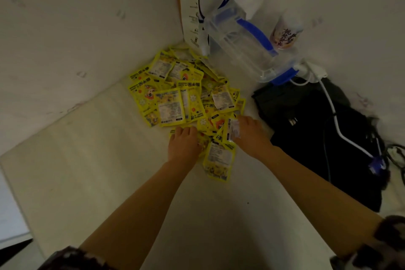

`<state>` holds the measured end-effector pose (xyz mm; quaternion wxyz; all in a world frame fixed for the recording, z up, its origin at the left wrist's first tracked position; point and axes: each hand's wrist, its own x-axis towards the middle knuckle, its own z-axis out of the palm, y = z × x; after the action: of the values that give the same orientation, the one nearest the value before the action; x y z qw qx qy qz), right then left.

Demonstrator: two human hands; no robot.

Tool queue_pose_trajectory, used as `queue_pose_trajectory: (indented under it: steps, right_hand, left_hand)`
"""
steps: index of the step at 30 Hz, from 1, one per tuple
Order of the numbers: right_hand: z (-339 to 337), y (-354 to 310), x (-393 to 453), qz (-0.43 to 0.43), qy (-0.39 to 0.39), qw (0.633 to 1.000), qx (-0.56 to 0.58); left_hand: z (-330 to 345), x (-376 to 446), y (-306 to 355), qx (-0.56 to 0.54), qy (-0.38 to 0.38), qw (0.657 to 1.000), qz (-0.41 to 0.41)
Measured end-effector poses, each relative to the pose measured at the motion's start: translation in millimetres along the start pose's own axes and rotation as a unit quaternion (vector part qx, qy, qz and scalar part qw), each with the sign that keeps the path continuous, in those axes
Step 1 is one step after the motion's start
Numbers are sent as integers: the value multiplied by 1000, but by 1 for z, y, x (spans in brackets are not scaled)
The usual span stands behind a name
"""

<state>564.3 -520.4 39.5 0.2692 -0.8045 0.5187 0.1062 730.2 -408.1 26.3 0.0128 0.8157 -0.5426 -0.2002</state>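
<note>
**Pale corner, yellow heap, and a box leaning above it**

Pale, padded surface (92, 160) meets two white walls, and the yellow sachets (175, 94) lie heaped in that corner, spilling toward the person. The left hand (184, 144) rests on the heap's near edge with its fingers bent down among the packets; I cannot tell whether they clasp one. Just right of it, the right hand (249, 131) pinches a single sachet (233, 129) between thumb and fingers.

Risks, as I judge them: the slick packets overlap loosely, so a hasty scoop could scatter them or leave strays. The clear box (247, 44) with blue clips leans tilted above the heap and could tip if bumped. Further right, a white cable (333, 112) crosses the black cloth (306, 129) and might snag a wrist.

Readable writing: the white paper bag (197, 6) says "luckin coffee". The sachets' print is too small to read, and the cup (287, 33) bears blurred Chinese characters.
</note>
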Motion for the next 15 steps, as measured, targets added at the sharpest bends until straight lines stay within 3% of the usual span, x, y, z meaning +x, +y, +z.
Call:
queue_pose_trajectory:
  steps: [12,15]
  right_hand:
    - [-11,1,7,-20,14,991,-129]
    - [-10,2,1,-29,23,994,-98]
  left_hand:
    - [-2,-7,-15,-10,-1,999,-51]
    - [-7,-17,-26,-60,-1,994,-94]
